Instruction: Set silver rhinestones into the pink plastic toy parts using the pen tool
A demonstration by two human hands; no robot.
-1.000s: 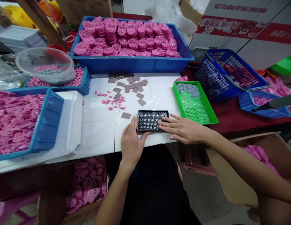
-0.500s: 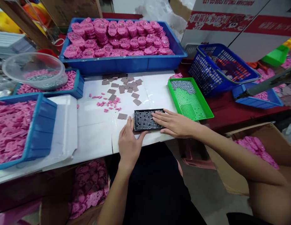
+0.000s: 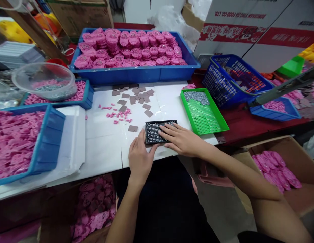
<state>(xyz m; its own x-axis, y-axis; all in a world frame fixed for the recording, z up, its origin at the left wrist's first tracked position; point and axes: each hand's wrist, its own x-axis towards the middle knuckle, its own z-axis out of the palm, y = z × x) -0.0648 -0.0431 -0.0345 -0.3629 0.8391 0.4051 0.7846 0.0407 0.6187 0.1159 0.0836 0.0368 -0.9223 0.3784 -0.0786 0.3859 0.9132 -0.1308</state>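
Note:
A small black tray filled with rows of tiny shiny metal pieces lies near the table's front edge. My left hand holds its left end, fingers along the side and thumb at the near edge. Across the right part of the tray my right hand lies flat, fingers stretched over the pieces and hiding some of them. To the right is a green perforated tray with a heap of small silvery pieces at its far end. A brown square plate lies just left of the black tray.
Pink pegs and more brown plates are scattered behind. A large blue bin of stacked pink parts spans the back. Blue bins stand left; a blue basket stands right. A cardboard box sits lower right.
My right hand has slid left over the black tray, toward its middle. My left hand keeps its hold, and the whole view has shifted slightly.

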